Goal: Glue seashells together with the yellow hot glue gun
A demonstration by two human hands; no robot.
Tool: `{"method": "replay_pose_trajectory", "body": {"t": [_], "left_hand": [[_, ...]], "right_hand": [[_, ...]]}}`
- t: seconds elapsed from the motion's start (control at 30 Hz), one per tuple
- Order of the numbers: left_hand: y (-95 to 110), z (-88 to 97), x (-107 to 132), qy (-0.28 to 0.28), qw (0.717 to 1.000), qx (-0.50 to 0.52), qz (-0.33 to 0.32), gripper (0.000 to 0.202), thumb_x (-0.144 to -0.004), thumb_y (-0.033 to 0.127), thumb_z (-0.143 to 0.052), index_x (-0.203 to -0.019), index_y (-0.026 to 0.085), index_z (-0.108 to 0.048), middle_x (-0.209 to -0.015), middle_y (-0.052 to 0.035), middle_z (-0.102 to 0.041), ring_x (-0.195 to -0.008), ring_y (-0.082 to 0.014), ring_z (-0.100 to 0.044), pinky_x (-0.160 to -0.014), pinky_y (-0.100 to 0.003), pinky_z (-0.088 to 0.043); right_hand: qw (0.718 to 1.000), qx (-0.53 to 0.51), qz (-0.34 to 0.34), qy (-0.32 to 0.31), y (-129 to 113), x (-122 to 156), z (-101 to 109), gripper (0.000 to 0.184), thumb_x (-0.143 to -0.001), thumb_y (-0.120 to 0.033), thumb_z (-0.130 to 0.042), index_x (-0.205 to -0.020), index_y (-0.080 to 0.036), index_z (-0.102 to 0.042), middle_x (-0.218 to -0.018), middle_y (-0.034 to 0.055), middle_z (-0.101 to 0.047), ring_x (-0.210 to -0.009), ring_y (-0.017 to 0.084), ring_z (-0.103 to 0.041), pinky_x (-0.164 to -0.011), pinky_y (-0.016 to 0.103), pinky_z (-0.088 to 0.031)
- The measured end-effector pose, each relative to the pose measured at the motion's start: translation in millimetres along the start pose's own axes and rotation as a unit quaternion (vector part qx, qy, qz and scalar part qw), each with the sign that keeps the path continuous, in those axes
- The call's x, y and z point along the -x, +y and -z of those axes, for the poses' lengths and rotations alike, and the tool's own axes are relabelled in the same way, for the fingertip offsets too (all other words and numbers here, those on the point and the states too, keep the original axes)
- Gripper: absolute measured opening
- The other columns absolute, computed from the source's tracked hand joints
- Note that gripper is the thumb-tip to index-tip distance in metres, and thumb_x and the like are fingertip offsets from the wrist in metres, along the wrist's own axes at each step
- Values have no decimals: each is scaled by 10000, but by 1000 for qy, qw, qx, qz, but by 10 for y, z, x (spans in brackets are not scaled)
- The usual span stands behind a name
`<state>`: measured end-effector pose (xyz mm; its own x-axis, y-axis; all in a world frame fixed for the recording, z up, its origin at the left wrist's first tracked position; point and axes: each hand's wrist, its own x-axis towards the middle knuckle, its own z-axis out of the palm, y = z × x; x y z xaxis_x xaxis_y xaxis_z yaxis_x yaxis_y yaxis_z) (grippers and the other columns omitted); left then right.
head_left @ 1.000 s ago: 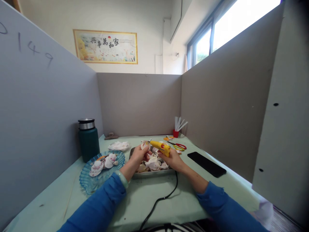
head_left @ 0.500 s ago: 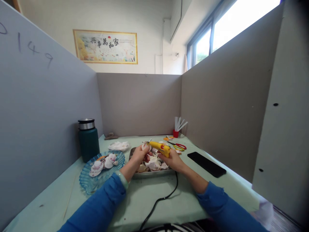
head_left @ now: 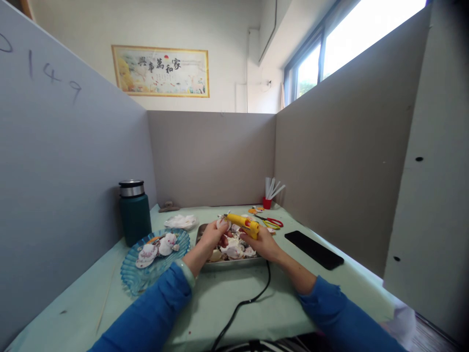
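Observation:
My right hand [head_left: 261,240] is wrapped round the handle of a yellow glue gun [head_left: 242,223], its nozzle pointing left. A black cord [head_left: 240,304] runs from it down toward the table's near edge. Between the fingers of my left hand [head_left: 212,236] is a small pale shell [head_left: 223,224], right by the nozzle; whether the two touch I cannot tell. Both hands are over a metal tray [head_left: 234,264] heaped with white and pinkish shells [head_left: 234,248]. My fingers hide part of the held shell.
On the left, a blue glass plate [head_left: 128,274] bears shell pieces [head_left: 147,256], beside a dark green bottle [head_left: 135,215]. A white bundle [head_left: 181,222] lies behind. To the right are scissors [head_left: 274,223], a black phone [head_left: 313,249] and a red cup [head_left: 267,203] of white sticks. Partitions enclose the table.
The glue gun's tip and the shell have shifted very slightly against each other. Both hands keep their hold and nearly the same place.

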<state>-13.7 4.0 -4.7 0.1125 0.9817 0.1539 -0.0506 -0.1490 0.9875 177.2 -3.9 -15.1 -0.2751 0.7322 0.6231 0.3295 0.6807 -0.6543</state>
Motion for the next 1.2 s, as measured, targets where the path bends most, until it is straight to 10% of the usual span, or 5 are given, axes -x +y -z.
{"method": "replay_pose_trajectory", "body": {"t": [1.2], "left_hand": [[41,-8,25,13,1000,1,5,277,-798,386,-667,-858,169,-505,-656,-9,-664,-379,-64,-520,-404,-176,-397]], "right_hand": [[1000,-10,1,-5,-32,9,3,301,-790,-407,-626,-902,-130,-668,-770,37,-626,-682,159,-566,-606,250,-469]]}}
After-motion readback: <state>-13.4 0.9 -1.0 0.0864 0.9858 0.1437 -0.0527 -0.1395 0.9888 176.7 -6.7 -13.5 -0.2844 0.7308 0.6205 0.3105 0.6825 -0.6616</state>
